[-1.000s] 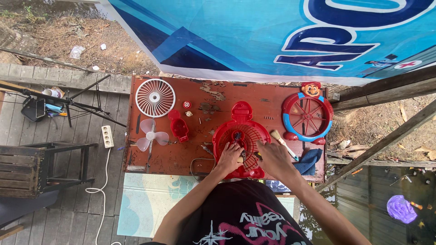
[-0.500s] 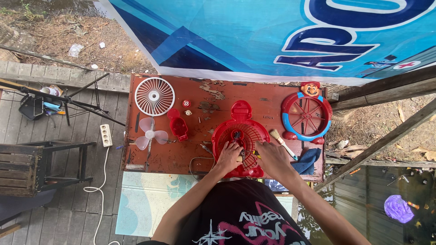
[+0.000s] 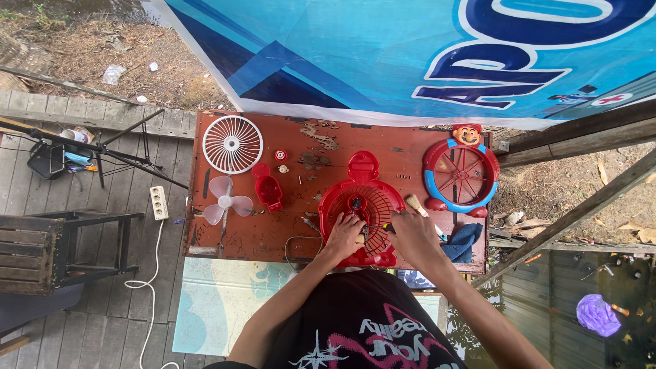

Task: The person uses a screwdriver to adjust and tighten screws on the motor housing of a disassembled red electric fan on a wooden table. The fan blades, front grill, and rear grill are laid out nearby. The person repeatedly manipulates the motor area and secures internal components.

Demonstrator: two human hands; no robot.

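Note:
A red fan housing with a round rear grille point(image 3: 362, 201) lies on the worn red table point(image 3: 307, 137) at its near edge. My left hand point(image 3: 344, 236) rests on the grille's lower left, its fingers closed at the motor hub in the centre. My right hand point(image 3: 415, 236) sits at the grille's right rim, closed around a small tool with a yellowish handle point(image 3: 387, 228) that points at the hub. The tool's tip is hidden between my hands.
A white round grille point(image 3: 232, 143), a pale fan blade point(image 3: 225, 198) and a small red part point(image 3: 268, 188) lie at the left. A red-and-blue ring with a cartoon face point(image 3: 461, 174), a brush point(image 3: 415, 204) and a blue cloth point(image 3: 463, 239) lie at the right. A power strip point(image 3: 159, 202) lies on the deck.
My right hand has shifted a little left, from beside the brush towards the grille's centre. My left hand has stayed on the grille.

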